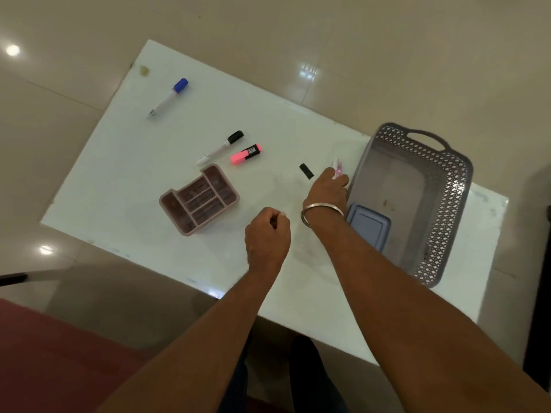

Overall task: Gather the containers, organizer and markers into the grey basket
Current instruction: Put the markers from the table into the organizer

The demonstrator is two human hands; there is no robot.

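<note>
Our right hand (328, 189) is curled round a small pink-and-white thing (338, 168) that pokes out past the fingertips, right at the left wall of the grey basket (447, 186); we cannot tell whether it is a marker. Our left hand (267, 234) hovers with its fingers folded into the palm, and nothing shows in it. A blue-lidded container (369, 228) already lies in the basket, just right of our right wrist, and the basket floor beyond it is bare. Left of our left fingers sits the pink organizer (199, 199), which looks like stiff, light plastic, so we would pinch an outer wall or a divider. Beyond it lie the black-capped marker (220, 147) and the pink highlighter (246, 155), almost touching, and the blue-capped marker (167, 98) is farthest from either hand, near the table's (119, 174) far left corner. We judge the markers light, hard and apt to roll, so they are best taken mid-barrel. A small black piece (306, 171) lies just left of our right fingertips. Between our hands and the basket the tabletop gives open room.
</note>
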